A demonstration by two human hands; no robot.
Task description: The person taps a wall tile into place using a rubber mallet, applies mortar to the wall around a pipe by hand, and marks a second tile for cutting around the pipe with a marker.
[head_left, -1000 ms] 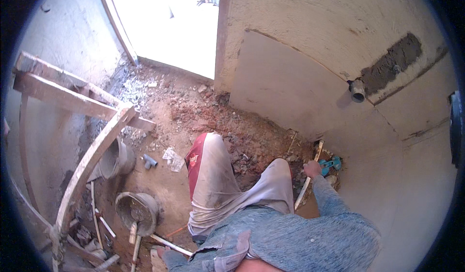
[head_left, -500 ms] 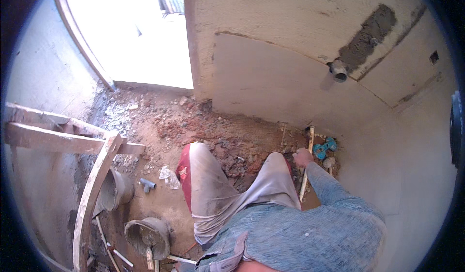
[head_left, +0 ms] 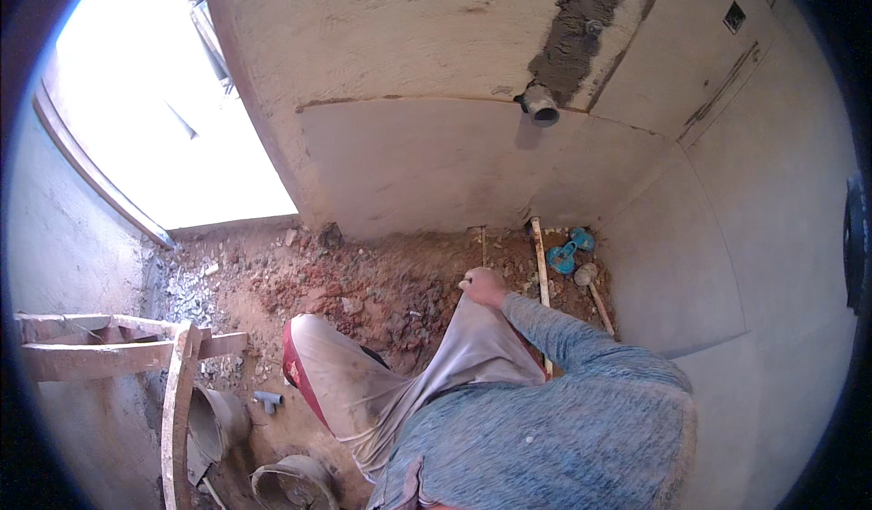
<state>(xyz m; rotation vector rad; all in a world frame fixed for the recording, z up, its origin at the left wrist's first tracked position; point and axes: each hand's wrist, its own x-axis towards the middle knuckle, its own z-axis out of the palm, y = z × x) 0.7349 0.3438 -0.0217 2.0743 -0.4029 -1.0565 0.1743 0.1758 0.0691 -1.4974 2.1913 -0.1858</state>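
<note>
My right hand [head_left: 483, 287] is at my right knee, its fingers closed on what looks like the pale trouser fabric [head_left: 463, 333], which rises in folds to it. Just beyond the hand, a whitish pipe [head_left: 540, 260] runs from the foot of the wall beside turquoise plastic items [head_left: 568, 251], possibly sandals, and a stick with a rounded end [head_left: 590, 278]. My left hand is out of sight.
A wooden frame [head_left: 175, 410] stands at left, with buckets [head_left: 218, 419] and a grey pipe fitting [head_left: 268, 399]. Rubble [head_left: 345, 292] covers the floor below the bright doorway [head_left: 163, 74]. A pipe stub [head_left: 540, 110] projects from the wall ahead.
My view has swung toward the wall ahead. My right hand has moved left from beside the pipe to my knee and closed on the fabric. My left hand has left the view.
</note>
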